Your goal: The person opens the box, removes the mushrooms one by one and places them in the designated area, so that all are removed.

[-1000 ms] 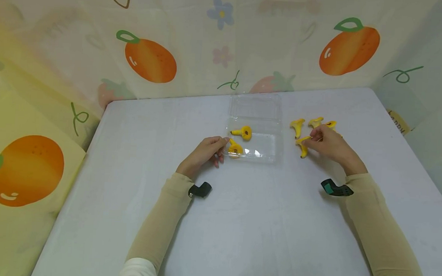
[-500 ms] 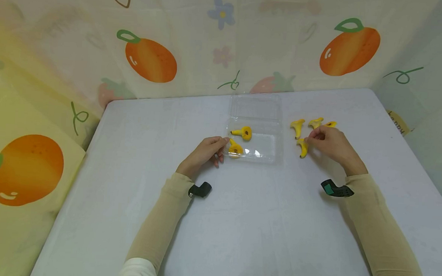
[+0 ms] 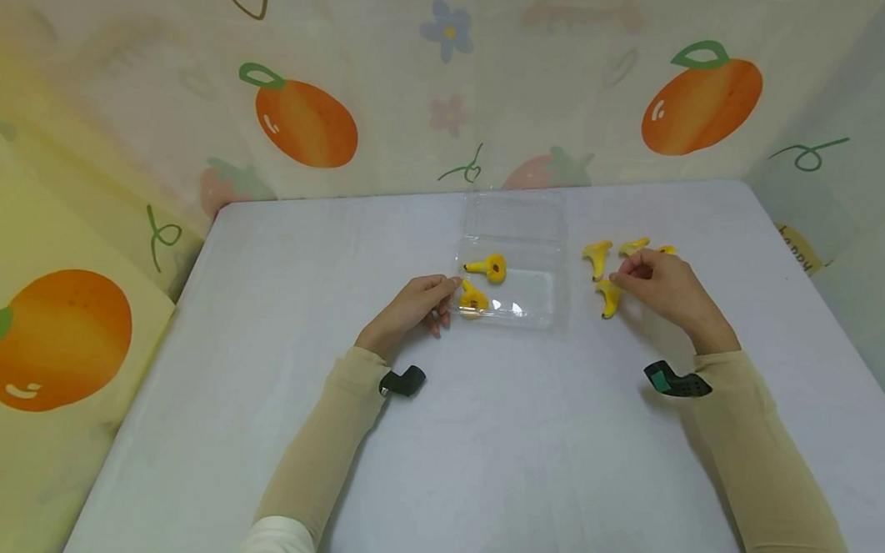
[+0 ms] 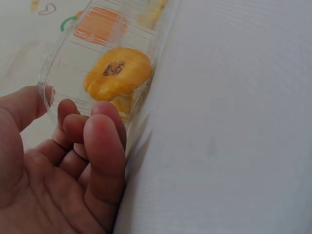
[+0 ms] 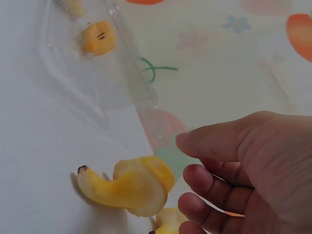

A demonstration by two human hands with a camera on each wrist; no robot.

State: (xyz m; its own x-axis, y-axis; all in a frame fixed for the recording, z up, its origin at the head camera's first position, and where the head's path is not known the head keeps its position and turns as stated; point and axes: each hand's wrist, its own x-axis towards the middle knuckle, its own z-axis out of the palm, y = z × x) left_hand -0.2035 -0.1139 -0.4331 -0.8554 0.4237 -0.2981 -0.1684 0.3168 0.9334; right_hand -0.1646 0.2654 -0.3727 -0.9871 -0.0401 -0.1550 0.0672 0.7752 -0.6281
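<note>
My left hand (image 3: 411, 308) pinches the left edge of a clear plastic clamshell box (image 3: 535, 294), whose lid stands open at the back. Inside the box lie two yellow trumpet-shaped mushrooms; the nearer mushroom (image 3: 474, 298) is beside my left fingertips, the other mushroom (image 3: 495, 268) behind it. To the right of the box, my right hand (image 3: 670, 293) hovers with thumb and fingers parted and nothing between them. Just off its fingertips a mushroom (image 5: 129, 187) rests on the table, cap toward the hand.
More yellow mushrooms lie beyond my right hand: one mushroom (image 3: 597, 255) to the left, another mushroom (image 3: 633, 246) at the back, and one mushroom (image 3: 667, 250) partly hidden by the hand. The white-covered table (image 3: 479, 445) meets a fruit-print curtain (image 3: 393, 82) at its back edge.
The mushroom at my right fingertips has turned and now lies free, its cap let go. My right hand has barely shifted. The left hand and box have stayed in place.
</note>
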